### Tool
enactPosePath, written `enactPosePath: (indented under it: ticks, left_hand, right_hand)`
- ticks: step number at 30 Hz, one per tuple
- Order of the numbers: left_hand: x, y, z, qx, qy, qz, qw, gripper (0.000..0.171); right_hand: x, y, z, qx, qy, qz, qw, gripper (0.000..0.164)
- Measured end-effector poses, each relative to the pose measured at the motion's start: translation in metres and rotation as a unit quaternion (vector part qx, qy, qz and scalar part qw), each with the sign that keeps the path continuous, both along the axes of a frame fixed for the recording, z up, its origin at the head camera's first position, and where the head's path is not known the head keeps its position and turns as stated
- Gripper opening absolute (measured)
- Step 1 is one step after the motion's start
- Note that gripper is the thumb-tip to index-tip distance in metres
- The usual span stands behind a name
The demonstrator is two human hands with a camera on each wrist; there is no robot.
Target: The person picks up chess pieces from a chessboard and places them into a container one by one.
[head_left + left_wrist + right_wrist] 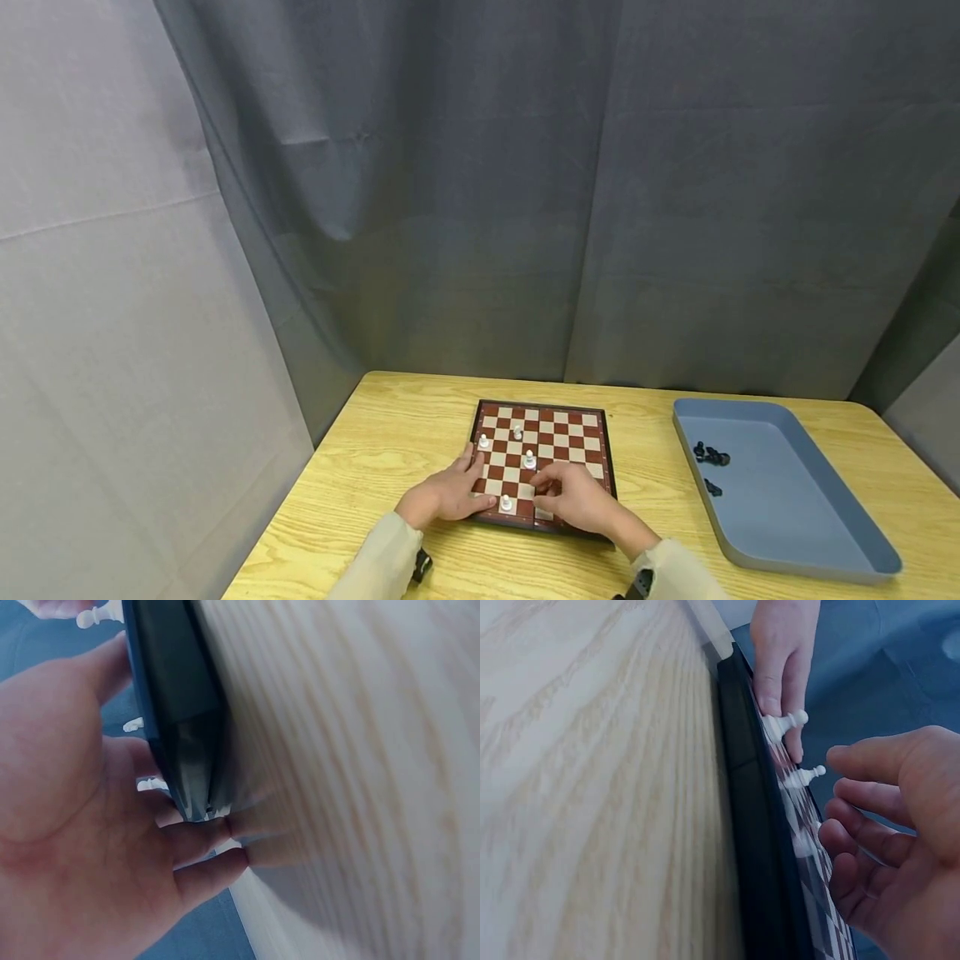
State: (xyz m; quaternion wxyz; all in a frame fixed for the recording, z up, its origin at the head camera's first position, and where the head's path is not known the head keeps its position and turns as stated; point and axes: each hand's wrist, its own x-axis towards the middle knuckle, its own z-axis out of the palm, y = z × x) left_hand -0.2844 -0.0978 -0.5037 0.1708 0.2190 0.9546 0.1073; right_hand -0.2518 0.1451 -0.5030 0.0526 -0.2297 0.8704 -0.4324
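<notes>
A: Head view. Where do the hands lie?

B: The left hand rests flat, fingers straight, on the near-left corner of the chessboard, which sits on the wooden table. The right hand hovers over the near edge with loosely curled fingers that pinch nothing visible. Four white pawns stand on the left half; the nearest white pawn lies between the two hands, upright (long axis vertical), just beside the left thumb and a little left of the right fingertips. The blue tray with a few black pieces stays well apart on the right.

A: Left wrist view?

B: The left palm lies open against the dark board edge, its fingertips touching the table. White pawns show beyond the edge (blurred).

A: Right wrist view?

B: The right hand's fingers are half curled and hold nothing; a white pawn stands just ahead of the forefinger, not touched. A second pawn stands against the left hand farther along the board.
</notes>
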Motion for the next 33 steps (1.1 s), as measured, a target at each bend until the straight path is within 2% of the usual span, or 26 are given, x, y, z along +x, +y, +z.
enactPosePath:
  ticks: [5, 15, 22, 33]
  left_hand:
    - [0.000, 0.000, 0.000, 0.000, -0.001, 0.000, 1.0000, 0.082]
    - [0.001, 0.000, 0.001, 0.004, 0.004, -0.001, 1.0000, 0.083]
    - [0.001, 0.000, 0.001, 0.001, 0.003, -0.005, 1.0000, 0.083]
    - [0.001, 0.000, 0.001, -0.002, 0.009, -0.004, 1.0000, 0.082]
  right_hand:
    - [-0.001, -0.006, -0.005, -0.002, -0.009, 0.004, 1.000, 0.023]
    - [-0.005, -0.018, -0.012, 0.029, 0.028, 0.007, 0.999, 0.024]
    - [-0.005, -0.023, -0.016, 0.030, 0.025, 0.016, 0.999, 0.024]
    - [-0.004, -0.030, -0.017, 0.068, 0.058, 0.003, 0.996, 0.021]
